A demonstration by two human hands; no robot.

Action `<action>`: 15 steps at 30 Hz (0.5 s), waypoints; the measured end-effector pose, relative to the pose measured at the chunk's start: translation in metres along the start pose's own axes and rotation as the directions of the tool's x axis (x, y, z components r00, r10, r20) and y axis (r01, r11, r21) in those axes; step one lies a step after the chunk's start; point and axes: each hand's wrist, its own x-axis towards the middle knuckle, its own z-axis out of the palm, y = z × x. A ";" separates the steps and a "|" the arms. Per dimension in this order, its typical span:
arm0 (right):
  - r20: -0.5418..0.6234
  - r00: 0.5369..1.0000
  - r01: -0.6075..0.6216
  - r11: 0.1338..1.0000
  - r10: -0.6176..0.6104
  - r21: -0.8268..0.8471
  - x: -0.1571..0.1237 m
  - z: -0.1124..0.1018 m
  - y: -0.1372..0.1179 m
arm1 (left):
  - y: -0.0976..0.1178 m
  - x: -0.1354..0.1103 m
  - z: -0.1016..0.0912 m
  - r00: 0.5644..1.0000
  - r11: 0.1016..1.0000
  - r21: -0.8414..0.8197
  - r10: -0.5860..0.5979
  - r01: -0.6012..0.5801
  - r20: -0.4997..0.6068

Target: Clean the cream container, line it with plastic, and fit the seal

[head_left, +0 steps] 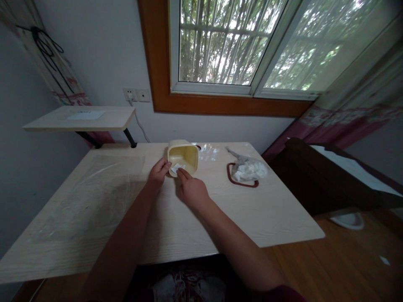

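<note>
A pale yellow plastic container (183, 156) lies tipped on its side on the light wooden table (126, 209), its opening turned toward me. My left hand (158, 172) grips the container's near left rim with curled fingers. My right hand (189, 189) reaches to the opening, its fingers pinched on a small white piece (176, 167) at the container's mouth. Both forearms stretch across the table from the near edge.
A brown ring-shaped frame (234, 180) with a crumpled clear plastic bag (248, 167) on it lies right of the container. Clear wrap (208, 151) sits behind. A raised shelf (78, 118) stands at the back left. A dark bed frame (330, 176) is at right.
</note>
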 end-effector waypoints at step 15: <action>0.000 0.999 -0.032 0.999 0.032 -0.024 0.000 -0.004 0.010 | -0.004 0.000 -0.001 1.000 1.000 0.025 0.013 -0.014 0.002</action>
